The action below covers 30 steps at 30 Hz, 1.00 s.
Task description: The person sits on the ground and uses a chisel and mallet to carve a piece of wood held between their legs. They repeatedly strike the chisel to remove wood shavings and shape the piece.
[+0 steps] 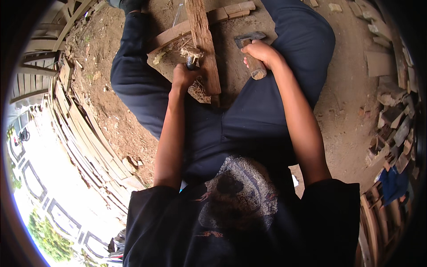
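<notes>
Left hand (pixel 183 74) grips a dark chisel (pixel 191 63) set against the upright weathered plank (pixel 205 44), steadying it; right hand (pixel 260 52) clasps the hammer (pixel 251 53) by its wooden handle, poised beside the plank.

Daylight floods in from the lower left, where the ground outside is blown out to near white and detail is lost. The working area sits in even open shade, with soft shadows and no hard glare. The dark trousers (pixel 249 111) and shirt (pixel 240 222) swallow detail. Focus holds fairly sharp in the middle. Stacked planks (pixel 89 142) bow strongly toward the rim, and the corners go black; the far right edge looks slightly smeared, perhaps.
</notes>
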Motion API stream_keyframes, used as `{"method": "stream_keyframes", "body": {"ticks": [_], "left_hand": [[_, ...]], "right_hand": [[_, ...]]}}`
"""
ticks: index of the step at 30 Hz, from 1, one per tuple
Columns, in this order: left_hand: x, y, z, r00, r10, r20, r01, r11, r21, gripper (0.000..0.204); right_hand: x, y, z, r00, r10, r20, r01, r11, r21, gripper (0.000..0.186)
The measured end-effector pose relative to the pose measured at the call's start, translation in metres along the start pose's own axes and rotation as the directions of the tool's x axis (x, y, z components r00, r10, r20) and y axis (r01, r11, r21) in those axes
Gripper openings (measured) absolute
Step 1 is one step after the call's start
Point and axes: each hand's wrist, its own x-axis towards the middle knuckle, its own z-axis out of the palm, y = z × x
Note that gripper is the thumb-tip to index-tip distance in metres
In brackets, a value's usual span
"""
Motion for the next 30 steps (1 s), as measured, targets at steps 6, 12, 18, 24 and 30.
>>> {"method": "stream_keyframes", "body": {"ticks": [6,12,18,24,30], "left_hand": [[-0.002,0.001,0.0,1.0,0.005,-0.027,-0.005,1.0,0.007,0.044],[-0.015,0.025,-0.006,0.99,-0.056,-0.132,0.047,0.996,-0.07,0.038],[0.003,0.008,-0.007,0.968,-0.057,-0.246,0.003,0.977,-0.214,0.038],[-0.009,0.044,-0.019,0.967,-0.115,-0.227,-0.044,0.802,-0.596,0.042],[0.004,0.099,-0.045,0.972,0.039,-0.232,-0.196,0.679,-0.708,0.04]], "right_hand": [[-0.001,0.0,0.004,1.0,-0.009,-0.022,0.008,1.0,-0.028,0.026],[0.004,0.004,0.0,1.0,0.02,-0.013,-0.021,0.996,-0.083,0.028],[0.005,0.002,0.001,0.999,0.047,0.004,-0.047,0.993,-0.109,0.03],[0.021,0.006,-0.003,0.991,0.113,0.068,-0.124,0.974,0.19,0.025],[0.031,0.002,0.001,0.98,0.128,0.15,-0.19,0.825,0.532,0.024]]}}
